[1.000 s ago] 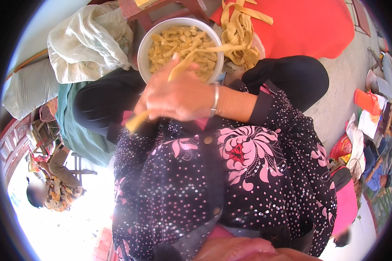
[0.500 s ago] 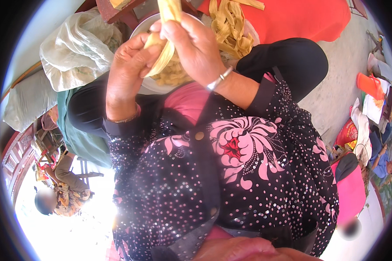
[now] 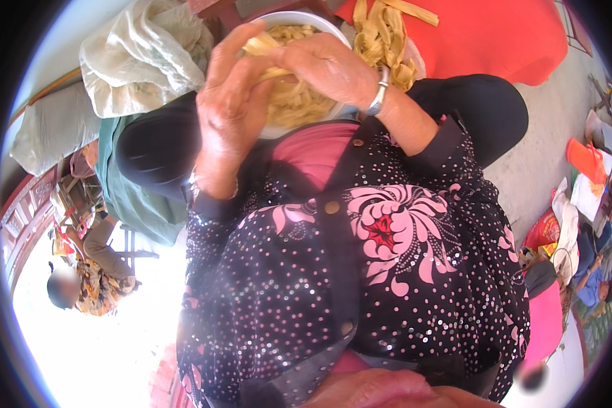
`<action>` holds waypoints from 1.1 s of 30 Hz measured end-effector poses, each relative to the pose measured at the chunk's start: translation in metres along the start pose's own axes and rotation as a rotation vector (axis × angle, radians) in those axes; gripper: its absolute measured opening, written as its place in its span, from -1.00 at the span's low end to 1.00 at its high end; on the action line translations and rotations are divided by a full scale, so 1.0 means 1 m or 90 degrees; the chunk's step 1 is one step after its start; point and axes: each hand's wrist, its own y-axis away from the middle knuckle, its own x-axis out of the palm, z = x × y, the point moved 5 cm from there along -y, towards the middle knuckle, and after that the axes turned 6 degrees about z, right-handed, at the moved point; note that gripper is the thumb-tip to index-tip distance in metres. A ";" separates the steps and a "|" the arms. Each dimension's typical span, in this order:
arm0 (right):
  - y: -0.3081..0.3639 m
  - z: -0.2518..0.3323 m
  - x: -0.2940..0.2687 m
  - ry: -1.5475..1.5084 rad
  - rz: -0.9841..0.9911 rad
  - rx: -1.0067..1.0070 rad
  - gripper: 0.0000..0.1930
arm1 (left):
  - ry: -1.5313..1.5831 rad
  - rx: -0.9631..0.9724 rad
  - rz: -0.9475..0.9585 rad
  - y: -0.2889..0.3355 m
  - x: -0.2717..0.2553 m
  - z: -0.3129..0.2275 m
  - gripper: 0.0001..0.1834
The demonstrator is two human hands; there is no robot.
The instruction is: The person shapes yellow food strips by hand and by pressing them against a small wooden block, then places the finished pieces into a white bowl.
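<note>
Over a white bowl (image 3: 328,28) in my lap, both hands are closed on a flat, yellow, fibrous strip (image 3: 260,45). My left hand (image 3: 230,115) has its fingers curled around the strip from the left, with part of it showing between thumb and fingers. From the right, my right hand (image 3: 333,71) pinches it, knuckles up; its fingertips are partly hidden and slightly blurred. Short yellow pieces (image 3: 296,105) fill the bowl below. Just right of the bowl, longer yellow strips (image 3: 374,44) lie in a loose heap.
A whitish plastic sack (image 3: 143,61) stands left of the bowl, with a grey bag (image 3: 54,129) beyond. Red cloth (image 3: 489,41) lies at the far right. Another person (image 3: 98,279) sits at the left; more people and bags (image 3: 544,231) are along the right edge.
Both hands have come down with the strip, which stood upright above the bowl and now lies lower and shorter in view. The whole view has shifted slightly, showing more of the bowl.
</note>
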 end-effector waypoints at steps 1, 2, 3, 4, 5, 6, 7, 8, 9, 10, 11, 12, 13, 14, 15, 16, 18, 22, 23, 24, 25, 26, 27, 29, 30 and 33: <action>0.000 0.004 -0.001 0.009 0.021 -0.025 -0.61 | -0.005 -0.013 0.014 0.001 0.001 0.001 -0.75; 0.001 0.004 -0.003 0.010 0.030 0.011 -0.59 | 0.003 -0.009 0.029 0.005 0.005 0.009 -0.76; 0.002 0.006 -0.004 0.011 0.039 0.048 -0.58 | 0.018 0.007 0.016 0.005 0.007 0.012 -0.82; 0.004 0.006 -0.005 0.013 0.046 0.085 -0.56 | 0.037 -0.031 0.040 0.006 0.009 0.016 -0.85; 0.004 0.005 -0.007 0.050 0.045 0.063 -0.55 | 0.058 -0.068 0.063 0.007 0.011 0.020 -0.87; 0.004 0.002 -0.009 0.087 0.043 0.041 -0.54 | 0.206 -0.154 0.072 0.009 0.014 0.029 -0.86; 0.003 0.003 -0.008 0.123 0.043 0.019 -0.53 | 0.355 -0.240 0.078 0.013 0.020 0.038 -0.85; 0.007 0.005 -0.005 0.063 0.032 0.040 -0.59 | 0.504 -0.326 0.083 0.018 0.025 0.045 -0.83; 0.008 0.005 -0.002 0.015 0.021 0.017 -0.62 | 0.658 -0.332 0.085 0.019 0.028 0.046 -0.82; 0.009 0.006 0.001 -0.032 0.011 -0.007 -0.65 | 0.811 -0.333 0.086 0.019 0.031 0.046 -0.80; 0.010 0.009 0.002 -0.080 0.000 -0.030 -0.69 | 0.964 -0.329 0.085 0.018 0.034 0.045 -0.77; 0.012 0.012 -0.001 -0.027 0.021 -0.028 -0.72 | 1.041 -0.301 0.112 0.021 0.041 0.049 -0.72; 0.013 0.009 -0.002 -0.055 0.020 -0.018 -0.72 | 1.060 -0.295 0.108 0.021 0.042 0.047 -0.72; 0.013 0.005 -0.003 -0.084 0.019 -0.009 -0.73 | 1.079 -0.288 0.103 0.021 0.044 0.043 -0.71; 0.015 -0.003 -0.004 -0.097 0.020 0.002 -0.73 | 1.098 -0.281 0.098 0.021 0.044 0.041 -0.69; 0.016 -0.009 -0.006 -0.110 0.019 0.013 -0.72 | 1.056 -0.288 0.125 0.021 0.043 0.038 -0.61; 0.021 -0.018 -0.007 -0.085 0.013 0.044 -0.71 | 0.798 -0.308 0.099 0.022 0.044 0.033 -0.59; 0.029 -0.032 -0.002 -0.170 0.012 0.193 -0.70 | 0.373 -0.149 0.117 0.017 0.036 0.029 -0.61; 0.028 -0.031 0.000 -0.159 0.016 0.157 -0.71 | 0.296 -0.112 0.111 0.016 0.035 0.026 -0.60; 0.027 -0.031 0.001 -0.149 0.020 0.121 -0.72 | 0.322 -0.085 0.095 0.019 0.039 0.030 -0.57; 0.026 -0.031 0.002 -0.148 0.010 0.088 -0.73 | 0.363 -0.141 0.112 0.019 0.042 0.032 -0.56; 0.025 -0.032 0.003 -0.146 0.000 0.054 -0.73 | 0.404 -0.197 0.130 0.020 0.045 0.033 -0.55; 0.024 -0.032 0.004 -0.155 -0.023 0.023 -0.73 | 0.444 -0.253 0.147 0.021 0.049 0.035 -0.53; 0.023 -0.028 0.004 -0.150 -0.066 -0.001 -0.72 | 0.511 -0.322 0.152 0.026 0.052 0.038 -0.50; 0.024 -0.025 0.002 -0.134 -0.090 0.007 -0.71 | 0.544 -0.356 0.155 0.028 0.054 0.039 -0.48; 0.027 -0.021 0.000 -0.147 -0.082 0.060 -0.66 | 0.827 -0.361 0.126 0.029 0.056 0.031 -0.46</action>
